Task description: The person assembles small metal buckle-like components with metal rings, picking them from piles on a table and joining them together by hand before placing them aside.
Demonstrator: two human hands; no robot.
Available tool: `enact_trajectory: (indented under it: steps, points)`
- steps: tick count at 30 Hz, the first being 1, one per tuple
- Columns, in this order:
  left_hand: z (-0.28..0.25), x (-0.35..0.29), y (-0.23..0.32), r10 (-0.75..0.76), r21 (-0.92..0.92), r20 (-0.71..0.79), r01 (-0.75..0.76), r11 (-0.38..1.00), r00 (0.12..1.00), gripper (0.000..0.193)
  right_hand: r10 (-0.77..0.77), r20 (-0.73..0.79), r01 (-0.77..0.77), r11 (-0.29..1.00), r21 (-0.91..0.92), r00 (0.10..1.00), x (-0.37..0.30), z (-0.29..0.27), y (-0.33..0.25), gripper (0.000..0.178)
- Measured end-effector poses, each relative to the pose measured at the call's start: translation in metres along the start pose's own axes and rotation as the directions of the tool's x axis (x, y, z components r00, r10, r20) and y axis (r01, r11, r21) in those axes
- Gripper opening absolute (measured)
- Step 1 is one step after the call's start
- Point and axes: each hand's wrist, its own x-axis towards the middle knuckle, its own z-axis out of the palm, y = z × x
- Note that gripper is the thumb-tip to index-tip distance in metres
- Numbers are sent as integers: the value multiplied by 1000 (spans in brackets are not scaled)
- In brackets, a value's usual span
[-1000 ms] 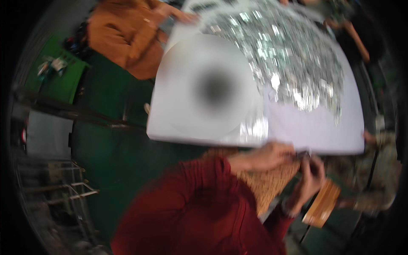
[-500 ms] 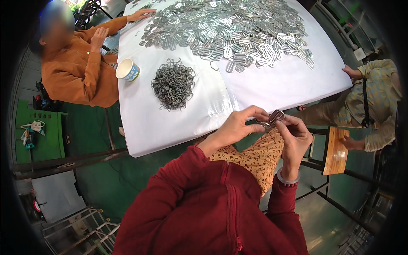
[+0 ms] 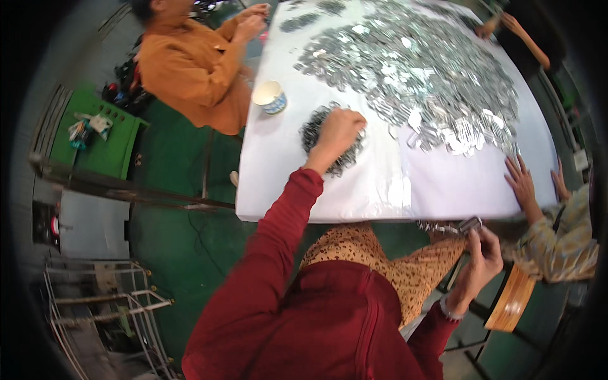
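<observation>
metal buckle point(image 3: 470, 223), probably light, stiff, slippery — best held edgewise — sat pinched in my right fingers point(image 3: 491, 241); left fingers point(image 3: 354, 120) covered wiry hooks point(image 3: 310, 133) — grip hidden.

White-topped bench point(image 3: 459, 187): open lane between silver metal-buckle spread point(image 3: 437, 82) and near edge; dark wire-hook heap point(image 3: 346, 162), blue-white round cup point(image 3: 271, 99) block left.

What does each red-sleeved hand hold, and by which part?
Right hand: a metal piece, pinched at one end. Left hand, at the hook pile: cannot tell.
</observation>
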Motion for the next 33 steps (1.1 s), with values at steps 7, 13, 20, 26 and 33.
enact_trajectory:
  steps: [7,13,20,26,33]
  points:
    - [53,37,-26,372,323,321,-470,822,871,6,-31,-17,31,998,46,999,1,-6,-4,9]
    - [34,37,-29,416,332,246,-479,812,876,2,-37,5,37,997,67,999,-7,1,-2,8]
    - [13,49,40,260,-256,-140,-289,923,955,10,12,-9,-12,1000,0,1000,-12,-13,4,11]
    - [20,-13,134,214,-628,157,-70,775,964,13,45,34,-45,999,-15,998,-11,3,12,19]
    - [17,-44,203,246,-834,425,271,481,871,14,155,-53,-143,972,184,987,-11,-5,27,21]
